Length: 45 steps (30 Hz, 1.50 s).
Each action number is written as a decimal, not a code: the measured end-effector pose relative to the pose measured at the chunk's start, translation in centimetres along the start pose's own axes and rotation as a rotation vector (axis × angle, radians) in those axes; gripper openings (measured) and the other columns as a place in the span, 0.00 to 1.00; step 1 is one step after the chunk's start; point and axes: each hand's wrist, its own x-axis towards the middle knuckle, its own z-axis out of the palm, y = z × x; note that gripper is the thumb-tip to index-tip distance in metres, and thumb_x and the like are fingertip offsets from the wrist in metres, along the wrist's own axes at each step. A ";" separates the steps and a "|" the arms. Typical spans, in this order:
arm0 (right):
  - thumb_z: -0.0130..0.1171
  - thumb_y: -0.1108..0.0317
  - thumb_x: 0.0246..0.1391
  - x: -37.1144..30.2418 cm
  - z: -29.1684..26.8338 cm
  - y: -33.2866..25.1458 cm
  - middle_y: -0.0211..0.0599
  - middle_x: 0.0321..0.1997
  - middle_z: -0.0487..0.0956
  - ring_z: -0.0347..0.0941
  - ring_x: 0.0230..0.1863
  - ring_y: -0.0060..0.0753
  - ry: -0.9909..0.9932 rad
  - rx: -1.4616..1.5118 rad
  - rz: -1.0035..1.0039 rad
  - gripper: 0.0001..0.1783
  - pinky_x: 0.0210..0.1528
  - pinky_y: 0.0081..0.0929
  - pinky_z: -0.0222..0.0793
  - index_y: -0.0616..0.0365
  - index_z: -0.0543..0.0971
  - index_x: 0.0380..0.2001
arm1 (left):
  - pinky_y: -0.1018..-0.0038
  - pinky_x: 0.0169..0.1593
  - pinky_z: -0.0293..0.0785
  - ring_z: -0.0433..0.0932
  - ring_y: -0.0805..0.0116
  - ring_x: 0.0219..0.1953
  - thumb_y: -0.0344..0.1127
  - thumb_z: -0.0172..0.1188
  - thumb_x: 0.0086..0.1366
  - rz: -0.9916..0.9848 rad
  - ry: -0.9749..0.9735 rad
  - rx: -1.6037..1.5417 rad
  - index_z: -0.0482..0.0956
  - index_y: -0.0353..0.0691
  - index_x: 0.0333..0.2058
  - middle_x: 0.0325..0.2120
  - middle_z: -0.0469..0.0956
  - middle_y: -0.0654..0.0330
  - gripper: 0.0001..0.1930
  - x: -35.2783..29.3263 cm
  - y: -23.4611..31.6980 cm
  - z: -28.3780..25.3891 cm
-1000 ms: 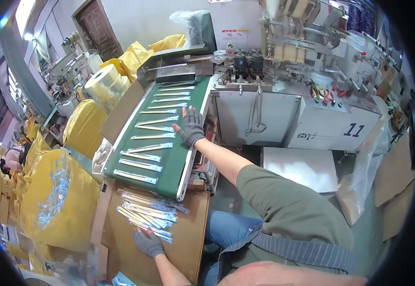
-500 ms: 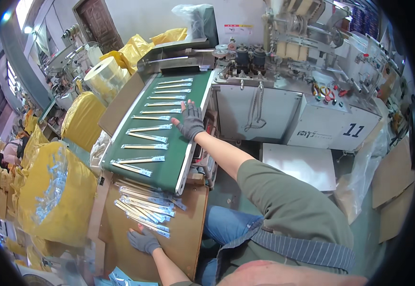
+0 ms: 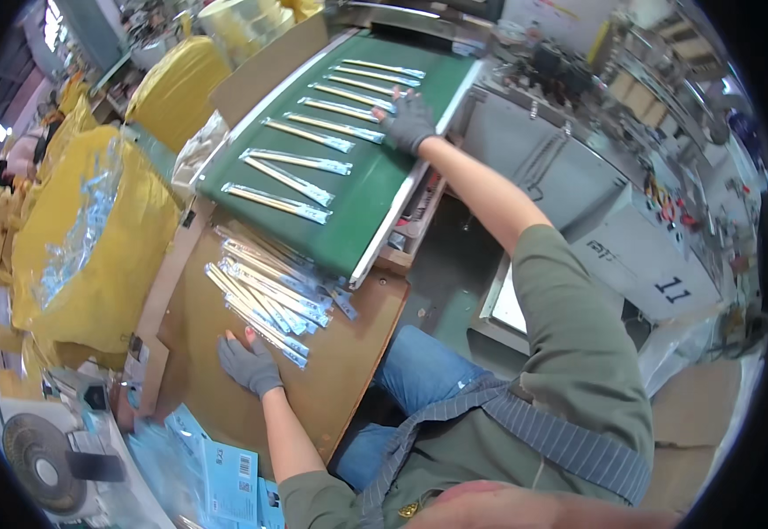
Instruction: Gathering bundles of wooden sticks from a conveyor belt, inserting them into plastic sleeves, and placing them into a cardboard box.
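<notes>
My right hand [image 3: 412,123], in a grey fingerless glove, reaches over the green conveyor belt [image 3: 348,234] with its fingers stretched out. Its fingertips are at the printed ends of several wrapped chopstick packets [image 3: 340,108]; whether they touch is hard to tell. My left hand [image 3: 250,363], gloved likewise, lies on a brown board [image 3: 207,401] with fingers apart, holding nothing. Just beyond its fingertips is a loose pile of the same slim packets [image 3: 265,291], below the belt's near end. Two packets [image 3: 296,167] form a V on the belt, and another [image 3: 278,203] lies nearest the end.
Yellow bags [image 3: 75,256] stand left of the belt, one with clear blue-printed wrappers. Blue printed pouches [image 3: 225,472] lie at the lower left, by a machine with a round disc [image 3: 44,467]. Right of the belt stands a grey machine cabinet [image 3: 639,251] with tools on top.
My view has shifted and turned. The packets have travelled toward the belt's near end, and the lowest pair is no longer on it. Both hands remain open in similar places.
</notes>
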 end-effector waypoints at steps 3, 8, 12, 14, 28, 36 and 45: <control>0.45 0.27 0.46 5.5 0.1 2.5 0.51 0.68 0.55 0.46 0.70 0.50 0.046 -0.086 -0.008 0.54 0.68 0.46 0.41 0.56 0.54 0.66 | 0.59 0.60 0.58 0.65 0.47 0.57 0.52 0.47 0.65 0.002 -0.026 -0.029 0.71 0.31 0.50 0.53 0.68 0.42 0.28 0.0 0.1 -0.4; 0.49 0.28 0.43 9.0 -0.6 2.9 0.42 0.71 0.52 0.48 0.71 0.45 -0.169 -0.306 0.018 0.54 0.69 0.44 0.42 0.49 0.53 0.67 | 0.60 0.60 0.59 0.66 0.46 0.56 0.48 0.49 0.66 0.050 -0.012 -0.044 0.72 0.31 0.50 0.53 0.69 0.42 0.24 -0.2 0.7 -1.2; 0.45 0.49 0.58 6.4 0.8 -1.1 0.47 0.62 0.66 0.60 0.64 0.47 -0.294 0.086 -0.542 0.31 0.64 0.33 0.55 0.56 0.65 0.59 | 0.59 0.60 0.59 0.66 0.46 0.56 0.48 0.49 0.66 0.012 0.003 -0.034 0.72 0.32 0.50 0.53 0.68 0.42 0.24 -0.4 0.1 -1.1; 0.44 0.51 0.60 2.8 2.2 -3.5 0.50 0.63 0.64 0.57 0.66 0.47 -0.218 0.048 -0.792 0.31 0.66 0.32 0.51 0.59 0.63 0.61 | 0.59 0.60 0.59 0.65 0.47 0.56 0.48 0.49 0.66 0.043 0.004 -0.049 0.72 0.34 0.51 0.54 0.68 0.43 0.24 -0.4 0.0 -0.6; 0.50 0.35 0.51 -21.2 7.5 -23.2 0.66 0.63 0.59 0.54 0.66 0.57 -0.400 0.183 -0.452 0.52 0.65 0.38 0.53 0.72 0.55 0.62 | 0.61 0.60 0.57 0.64 0.48 0.57 0.54 0.45 0.67 -0.182 0.026 -0.239 0.67 0.33 0.54 0.52 0.69 0.42 0.29 0.6 1.8 1.6; 0.61 0.28 0.30 -24.3 8.8 -25.4 0.60 0.49 0.73 0.71 0.51 0.54 -0.583 0.169 -0.330 0.53 0.52 0.36 0.66 0.68 0.71 0.48 | 0.67 0.53 0.68 0.73 0.59 0.49 0.59 0.52 0.63 -0.912 -0.367 -1.882 0.67 0.33 0.55 0.49 0.73 0.49 0.34 5.3 4.1 -1.0; 0.61 0.60 0.49 -28.2 9.3 -27.1 0.42 0.38 0.79 0.75 0.37 0.27 -1.249 1.348 0.129 0.25 0.39 0.24 0.70 0.68 0.74 0.45 | 0.75 0.40 0.73 0.77 0.70 0.35 0.46 0.70 0.51 -0.865 -0.293 -1.539 0.78 0.30 0.41 0.34 0.79 0.56 0.26 4.9 0.6 -6.9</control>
